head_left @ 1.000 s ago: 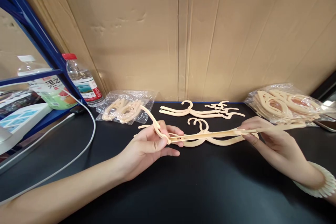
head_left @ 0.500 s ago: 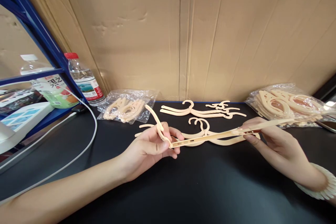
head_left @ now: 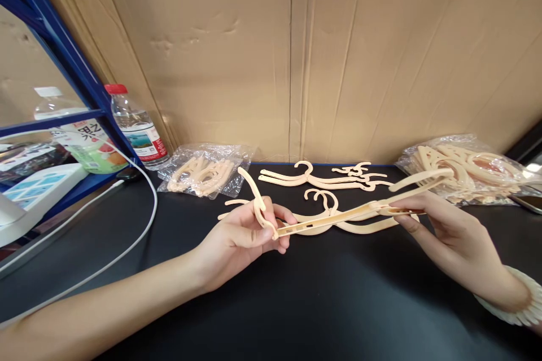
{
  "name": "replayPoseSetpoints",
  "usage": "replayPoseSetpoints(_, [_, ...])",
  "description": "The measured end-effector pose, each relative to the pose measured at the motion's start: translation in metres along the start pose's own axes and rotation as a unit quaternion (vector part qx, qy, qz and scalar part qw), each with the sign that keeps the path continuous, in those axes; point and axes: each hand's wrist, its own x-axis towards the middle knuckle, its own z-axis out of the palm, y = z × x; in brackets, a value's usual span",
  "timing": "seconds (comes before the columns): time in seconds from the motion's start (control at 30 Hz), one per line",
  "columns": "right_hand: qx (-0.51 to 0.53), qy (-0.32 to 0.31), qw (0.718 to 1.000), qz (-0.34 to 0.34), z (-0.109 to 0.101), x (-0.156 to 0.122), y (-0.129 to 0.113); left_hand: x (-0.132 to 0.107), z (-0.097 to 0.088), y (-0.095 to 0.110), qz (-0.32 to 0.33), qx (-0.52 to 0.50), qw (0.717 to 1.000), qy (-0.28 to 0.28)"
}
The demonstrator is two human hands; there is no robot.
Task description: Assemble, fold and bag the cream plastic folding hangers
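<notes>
Between my two hands is a beige folding clothes hanger (head_left: 330, 220), held above the dark table. My left hand (head_left: 245, 231) pinches its left end, where a curved piece sticks up past my fingers. My right hand (head_left: 440, 231) grips the other end, thumb below and fingers on top; a curved arm angles up and to the right from there. Behind the held hanger lie more beige hangers (head_left: 368, 228) with hooks, partly hidden by it and by my left hand. Farther back rests another beige hanger (head_left: 288, 179).
Small beige hanger pieces (head_left: 355, 169) lie near the cardboard wall (head_left: 232, 67). Plastic bags of hanger parts stand left (head_left: 203, 172) and right (head_left: 461, 166). At left are a red-capped bottle (head_left: 139, 135), a blue shelf frame (head_left: 76, 45) and a white cable (head_left: 148, 214).
The right part of the held hanger has turned, so its curved arms now show apart above my right hand. My left hand has hardly moved.
</notes>
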Motion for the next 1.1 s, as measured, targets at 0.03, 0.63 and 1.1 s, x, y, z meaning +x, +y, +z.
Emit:
replayPoseSetpoints(0.03, [-0.001,0.003,1.000,-0.003,0.000,0.000,0.000,0.000,0.000,0.000,0.001,0.000,1.000,0.003])
replayPoseSetpoints(0.63, [-0.018,0.003,1.000,-0.025,0.002,0.000,-0.003,0.001,0.000,-0.001,0.007,-0.017,0.999,0.050])
replayPoseSetpoints(1.1, [-0.011,-0.014,1.000,-0.021,0.003,-0.006,-0.019,0.002,-0.001,-0.003,0.040,0.017,0.984,0.175])
